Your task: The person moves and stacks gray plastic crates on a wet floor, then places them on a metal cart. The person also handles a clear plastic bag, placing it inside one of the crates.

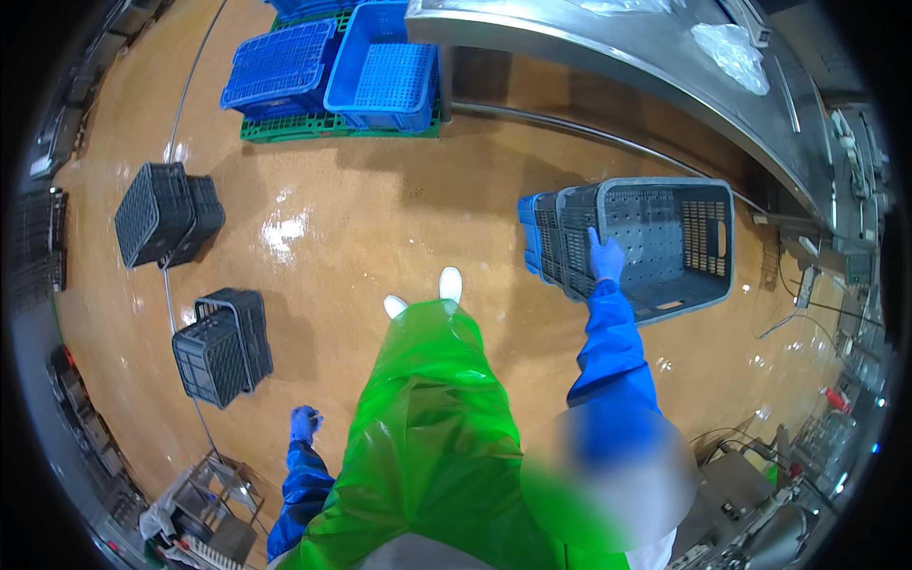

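My right hand (606, 256), in a blue glove, grips the near-left rim of a grey plastic crate (655, 304). This crate is the top one of a stack, its inside bare and its walls slotted. Lower crates (549, 237) show to its left, with a blue one (527, 233) at the bottom. My left hand (305, 424), gloved too, hangs low at my left with curled fingers, away from any crate. Whether anything is inside that hand is hidden.
Two stacks of dark crates, one farther (157, 214) and one nearer (223, 347), stand on the wet tan floor at left. Blue crates (385, 95) sit on a green pallet (332, 126) at the back. A steel table (608, 43) runs along the back right. Machinery (741, 494) stands at lower right.
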`<state>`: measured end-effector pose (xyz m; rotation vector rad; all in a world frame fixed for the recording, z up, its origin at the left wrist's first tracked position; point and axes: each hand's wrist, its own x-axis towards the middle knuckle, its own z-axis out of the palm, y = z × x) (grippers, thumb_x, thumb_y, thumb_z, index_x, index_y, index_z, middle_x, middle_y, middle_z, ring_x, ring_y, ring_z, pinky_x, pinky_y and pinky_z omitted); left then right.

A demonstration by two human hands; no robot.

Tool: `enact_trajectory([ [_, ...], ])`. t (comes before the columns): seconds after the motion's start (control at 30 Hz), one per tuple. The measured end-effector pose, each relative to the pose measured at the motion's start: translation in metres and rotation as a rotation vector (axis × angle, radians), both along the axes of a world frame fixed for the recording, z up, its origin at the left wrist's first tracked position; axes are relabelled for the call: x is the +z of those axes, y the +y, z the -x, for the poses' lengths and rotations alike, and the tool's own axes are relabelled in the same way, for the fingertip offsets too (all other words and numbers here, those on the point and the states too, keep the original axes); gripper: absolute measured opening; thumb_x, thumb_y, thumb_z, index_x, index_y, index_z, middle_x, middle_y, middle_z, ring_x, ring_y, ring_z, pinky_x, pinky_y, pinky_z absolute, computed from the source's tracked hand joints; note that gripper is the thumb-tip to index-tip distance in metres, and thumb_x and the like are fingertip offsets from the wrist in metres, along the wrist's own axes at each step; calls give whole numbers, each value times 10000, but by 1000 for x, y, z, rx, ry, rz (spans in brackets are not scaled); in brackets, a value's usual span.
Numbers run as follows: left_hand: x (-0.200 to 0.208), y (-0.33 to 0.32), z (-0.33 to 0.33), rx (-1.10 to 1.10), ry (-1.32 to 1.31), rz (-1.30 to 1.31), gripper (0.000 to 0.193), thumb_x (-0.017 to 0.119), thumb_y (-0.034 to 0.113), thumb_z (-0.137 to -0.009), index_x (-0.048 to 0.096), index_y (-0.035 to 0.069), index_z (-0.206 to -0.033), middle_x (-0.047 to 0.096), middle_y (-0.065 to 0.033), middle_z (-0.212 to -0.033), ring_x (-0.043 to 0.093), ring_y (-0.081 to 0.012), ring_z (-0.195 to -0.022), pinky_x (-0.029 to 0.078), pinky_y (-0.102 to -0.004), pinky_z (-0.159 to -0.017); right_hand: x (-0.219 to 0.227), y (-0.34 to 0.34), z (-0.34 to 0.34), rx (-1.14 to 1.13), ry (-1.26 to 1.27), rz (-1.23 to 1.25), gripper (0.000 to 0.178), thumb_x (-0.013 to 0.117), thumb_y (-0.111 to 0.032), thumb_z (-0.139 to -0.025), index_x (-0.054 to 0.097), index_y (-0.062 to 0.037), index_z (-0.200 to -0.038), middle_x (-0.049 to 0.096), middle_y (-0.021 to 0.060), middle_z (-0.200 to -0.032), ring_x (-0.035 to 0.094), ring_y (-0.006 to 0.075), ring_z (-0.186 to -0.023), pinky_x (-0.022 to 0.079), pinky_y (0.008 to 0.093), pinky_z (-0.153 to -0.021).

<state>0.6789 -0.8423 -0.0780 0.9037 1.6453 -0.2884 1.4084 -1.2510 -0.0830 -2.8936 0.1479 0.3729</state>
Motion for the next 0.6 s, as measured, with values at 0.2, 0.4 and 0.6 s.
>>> enact_trajectory([
  [0.2, 2, -23, -6, 133, 33, -63, 273, 509, 220, -820, 411, 107, -1049, 596, -94, -848, 618, -202, -646, 481, -281, -493, 23, 38, 17, -6, 89, 1, 669, 482, -610, -806, 629, 33, -919, 600, 289, -922, 561, 445, -903, 441, 485, -799],
  [0.4, -3, -45, -14, 149, 10, -52, 332, 509, 209, -811, 415, 71, -1098, 591, -93, -837, 607, -196, -620, 471, -283, -493, 31, 61, 30, 1, 30, 46, 728, 486, -623, -796, 627, 86, -878, 602, 309, -873, 569, 467, -853, 445, 487, -752],
  [0.6, -3, -61, 21, 418, 27, -59, 276, 493, 216, -815, 458, 61, -1040, 589, -92, -802, 606, -220, -605, 451, -315, -482, -19, 44, 37, 3, -132, 161, 709, 494, -591, -803, 546, 78, -1032, 579, 302, -994, 578, 427, -884, 450, 473, -786],
])
